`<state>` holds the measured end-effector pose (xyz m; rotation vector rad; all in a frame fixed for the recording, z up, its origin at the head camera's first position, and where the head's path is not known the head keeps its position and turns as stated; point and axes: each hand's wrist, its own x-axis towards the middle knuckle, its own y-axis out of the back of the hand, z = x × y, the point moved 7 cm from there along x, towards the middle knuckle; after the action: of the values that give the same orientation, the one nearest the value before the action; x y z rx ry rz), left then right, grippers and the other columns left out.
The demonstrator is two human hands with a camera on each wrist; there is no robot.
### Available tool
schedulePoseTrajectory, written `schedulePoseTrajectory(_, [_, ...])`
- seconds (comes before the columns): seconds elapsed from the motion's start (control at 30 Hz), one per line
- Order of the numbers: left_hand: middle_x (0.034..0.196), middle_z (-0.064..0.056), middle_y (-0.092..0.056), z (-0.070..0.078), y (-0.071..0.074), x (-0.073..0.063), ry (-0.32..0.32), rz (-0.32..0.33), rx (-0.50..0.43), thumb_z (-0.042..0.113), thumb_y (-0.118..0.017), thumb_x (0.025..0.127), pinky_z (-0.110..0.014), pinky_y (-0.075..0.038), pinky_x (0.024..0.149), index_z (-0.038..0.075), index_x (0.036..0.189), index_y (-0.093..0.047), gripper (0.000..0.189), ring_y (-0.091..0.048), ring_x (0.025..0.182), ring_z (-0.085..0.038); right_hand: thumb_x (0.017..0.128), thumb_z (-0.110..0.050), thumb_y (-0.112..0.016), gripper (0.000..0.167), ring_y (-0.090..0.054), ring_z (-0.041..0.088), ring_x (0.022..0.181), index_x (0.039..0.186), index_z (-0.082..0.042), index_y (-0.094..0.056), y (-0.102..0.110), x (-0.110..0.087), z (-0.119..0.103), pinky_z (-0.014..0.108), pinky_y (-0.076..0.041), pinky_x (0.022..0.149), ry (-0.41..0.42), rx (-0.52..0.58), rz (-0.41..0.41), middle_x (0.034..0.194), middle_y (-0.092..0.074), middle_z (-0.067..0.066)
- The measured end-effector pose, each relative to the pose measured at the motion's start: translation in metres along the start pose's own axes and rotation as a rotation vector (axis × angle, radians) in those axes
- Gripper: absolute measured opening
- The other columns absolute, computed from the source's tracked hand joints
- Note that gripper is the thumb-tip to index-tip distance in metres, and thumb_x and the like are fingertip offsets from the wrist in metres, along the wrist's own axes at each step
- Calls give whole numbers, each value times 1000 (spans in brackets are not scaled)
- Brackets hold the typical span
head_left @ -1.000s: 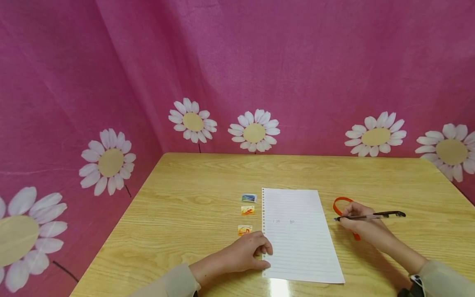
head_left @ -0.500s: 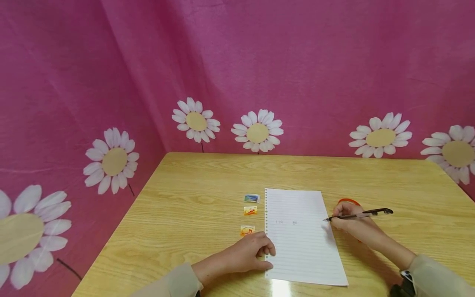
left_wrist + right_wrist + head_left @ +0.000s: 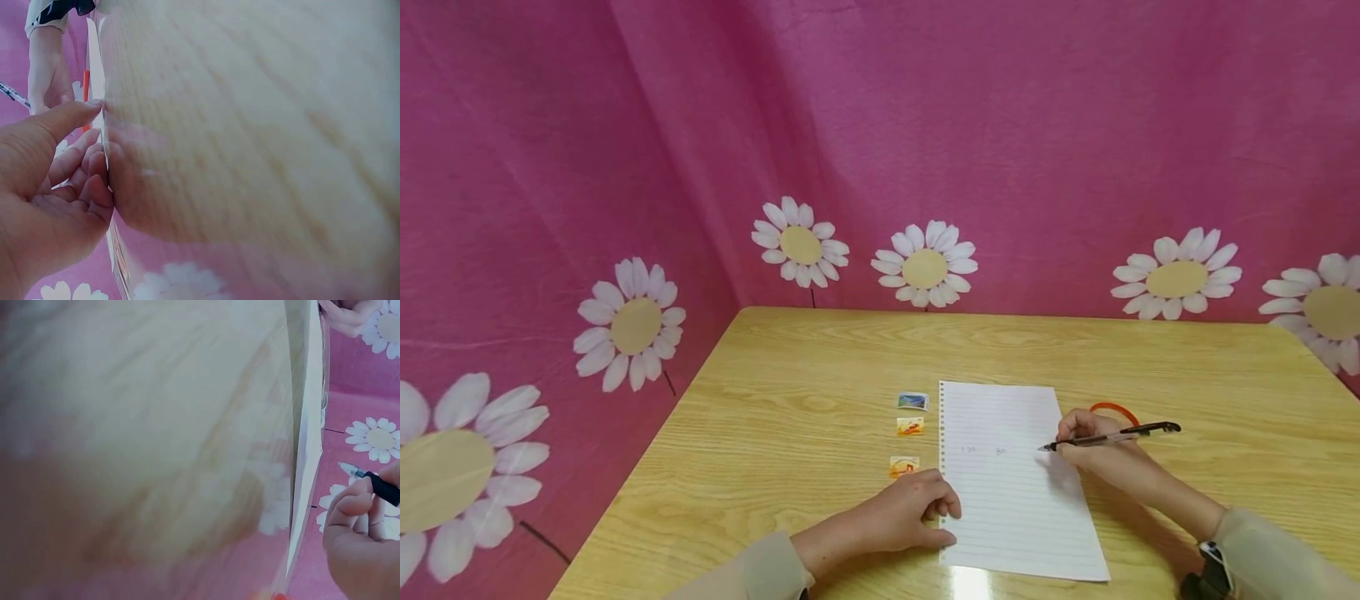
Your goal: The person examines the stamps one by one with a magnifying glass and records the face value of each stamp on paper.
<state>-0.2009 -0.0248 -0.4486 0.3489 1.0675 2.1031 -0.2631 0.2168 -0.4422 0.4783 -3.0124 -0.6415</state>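
Observation:
A lined sheet of paper (image 3: 1015,517) with punched holes down its left side lies on the wooden table, bearing small handwritten numbers near its middle. My left hand (image 3: 902,512) rests on its lower left edge, fingers loosely bent and thumb touching the sheet. Between thumb and fingers, my right hand (image 3: 1105,460) holds a pen (image 3: 1152,428) over the sheet's right side. The pen's tip points left and, in the right wrist view, stands apart from the paper. To the left lie a blue stamp (image 3: 913,402) and two yellow-orange stamps (image 3: 910,427), the nearest just beyond my left hand.
A red-orange loop (image 3: 1116,407) lies on the table (image 3: 790,400) behind my right hand, partly hidden by it. Pink cloth (image 3: 1000,125) printed with white daisies hangs behind the table and at its left.
My right hand has carried the pen left, from beside the sheet to above its right part. More of the sheet's right edge is covered. The left hand stays on the paper.

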Motion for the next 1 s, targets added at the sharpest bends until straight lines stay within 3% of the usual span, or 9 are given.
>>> schedulePoseTrajectory(0.13, [92, 5, -55, 1, 0, 0, -2, -2, -1, 18, -76, 86, -7, -40, 71, 13, 99, -66, 17, -40, 76, 7, 85, 4, -55, 9, -45, 0, 66, 93, 0, -52, -3, 3, -2, 19, -37, 55, 111, 78, -70, 79, -54, -14])
schedulePoseTrajectory(0.23, [91, 6, -55, 1, 0, 0, -7, -3, 0, 18, -76, 86, -7, -40, 70, 13, 99, -66, 17, -40, 76, 6, 85, 12, -50, 23, -48, -2, 70, 91, -10, -55, -3, 4, -5, 18, -38, 57, 256, 163, -138, 82, -56, -18])
schedulePoseTrajectory(0.33, [91, 6, -54, 1, 0, 0, -8, -4, -1, 18, -75, 86, -7, -40, 70, 13, 99, -65, 17, -40, 75, 6, 85, 14, -48, 35, -51, -4, 74, 91, -19, -57, -4, 5, -4, 16, -40, 60, 327, 203, -175, 85, -58, -20])
schedulePoseTrajectory(0.4, [91, 6, -54, 1, 0, 0, -6, -5, -5, 18, -75, 86, -7, -39, 70, 12, 100, -65, 17, -40, 75, 6, 85, 14, -49, 32, -53, -4, 75, 91, -16, -57, -4, 6, -3, 15, -41, 62, 326, 196, -173, 86, -59, -19])
schedulePoseTrajectory(0.67, [91, 8, -52, 0, -1, -1, -9, -2, 19, 19, -75, 87, -7, -40, 69, 14, 100, -65, 17, -40, 75, 6, 87, 4, -57, 7, -51, -1, 70, 92, 1, -55, -6, 8, 7, 18, -43, 60, 107, 111, -141, 82, -58, -15])
schedulePoseTrajectory(0.9, [91, 8, -52, -2, -1, 0, 11, -9, 8, 19, -75, 86, -7, -40, 70, 14, 100, -65, 17, -40, 76, 6, 89, -4, -62, 16, -49, 0, 67, 97, 8, -55, -6, 9, 11, 19, -43, 58, 11, 38, -115, 78, -58, -13])
schedulePoseTrajectory(1.0, [91, 8, -53, -3, -1, 1, 23, -10, 6, 19, -75, 86, -7, -40, 70, 14, 100, -65, 18, -40, 76, 5, 89, -3, -62, 18, -49, 0, 66, 98, 11, -54, -6, 10, 9, 19, -43, 57, 31, 42, -123, 78, -58, -13])
